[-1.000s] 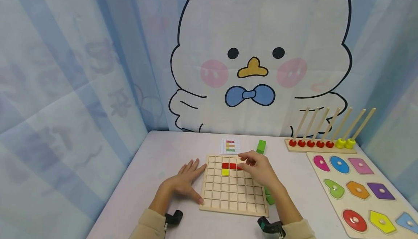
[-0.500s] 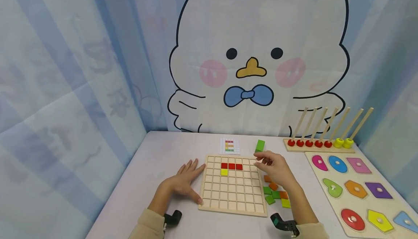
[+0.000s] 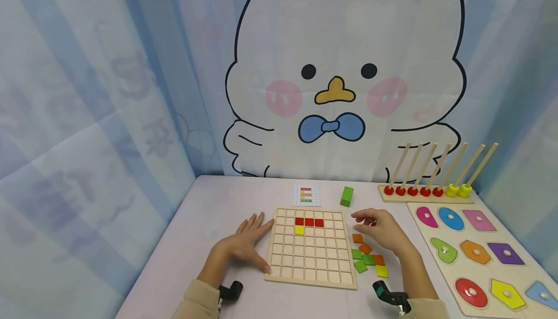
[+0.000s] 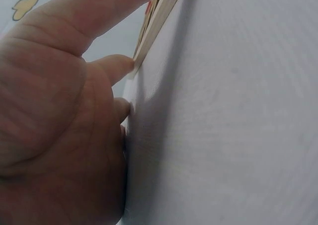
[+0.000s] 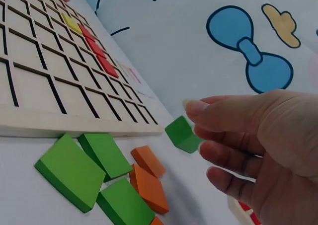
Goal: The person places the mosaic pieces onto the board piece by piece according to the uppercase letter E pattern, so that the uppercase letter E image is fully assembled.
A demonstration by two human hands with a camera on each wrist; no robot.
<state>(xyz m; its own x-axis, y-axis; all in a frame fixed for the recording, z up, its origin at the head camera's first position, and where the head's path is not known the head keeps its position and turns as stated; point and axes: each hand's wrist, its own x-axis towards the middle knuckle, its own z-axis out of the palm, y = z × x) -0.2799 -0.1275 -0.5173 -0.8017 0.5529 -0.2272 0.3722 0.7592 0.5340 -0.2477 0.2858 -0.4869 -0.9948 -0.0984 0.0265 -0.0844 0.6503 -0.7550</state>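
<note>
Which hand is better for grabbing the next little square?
Probably the right hand: it's close to the loose tiles and holds nothing. The left hand is on the board's other side, touching its edge.

One letter can be read: a capital E (image 3: 302, 196), made of coloured squares on the small white gridded card (image 3: 317, 196) lying near the far edge of the table (image 3: 226, 198). Its top bar is red, the middle one orange, the bottom one green, with yellow between them at the left. Faint marks on the curtain (image 3: 109, 130) beyond the table's left edge are too blurred to read.
</note>
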